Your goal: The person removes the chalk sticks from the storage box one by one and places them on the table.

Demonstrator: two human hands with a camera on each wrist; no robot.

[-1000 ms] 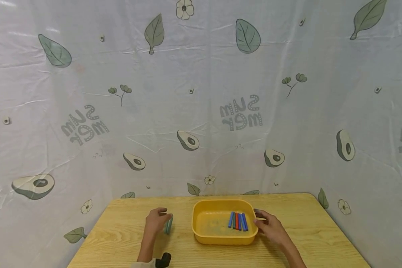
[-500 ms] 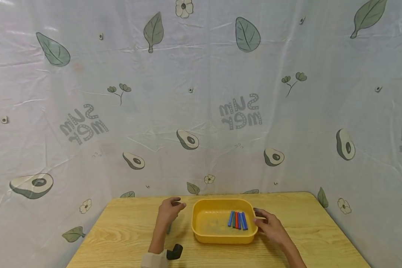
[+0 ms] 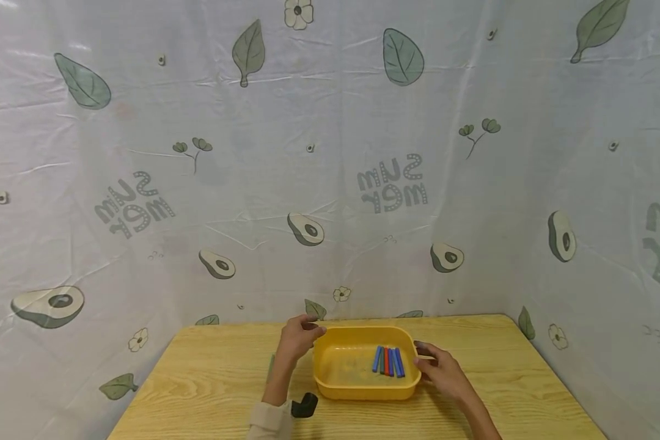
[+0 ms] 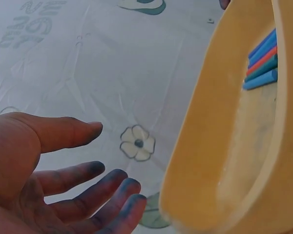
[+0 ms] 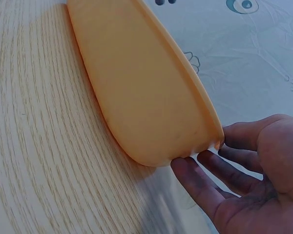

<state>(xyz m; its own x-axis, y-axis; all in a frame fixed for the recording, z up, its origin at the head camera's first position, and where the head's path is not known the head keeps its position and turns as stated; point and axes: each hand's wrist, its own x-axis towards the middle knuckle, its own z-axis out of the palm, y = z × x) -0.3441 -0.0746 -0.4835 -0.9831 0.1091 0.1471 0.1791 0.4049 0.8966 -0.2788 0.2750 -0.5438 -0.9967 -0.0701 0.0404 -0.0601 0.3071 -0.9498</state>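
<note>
A yellow plastic tray (image 3: 330,394) stands on the table, with several blue, green and red chalk sticks (image 3: 386,362) side by side in its right half. My left hand (image 3: 299,337) is by the tray's far left corner, fingers loosely spread and holding nothing. In the left wrist view its dark-smudged fingertips (image 4: 129,187) are apart from the tray wall (image 4: 200,146). My right hand (image 3: 445,373) holds the tray's right end, its fingers (image 5: 200,185) against the rim. Green chalk (image 3: 271,366) lies on the table, mostly hidden behind my left forearm.
The pale wood table (image 3: 198,379) reaches back to a whitish curtain (image 3: 330,183) printed with leaves, avocados and flowers. Dusty marks (image 3: 352,370) cover part of the tray floor. A black strap piece (image 3: 305,406) sits at my left wrist.
My left hand has left the green chalk on the table and moved right and away from me to the tray's left corner. My right hand stays at the tray's right end.
</note>
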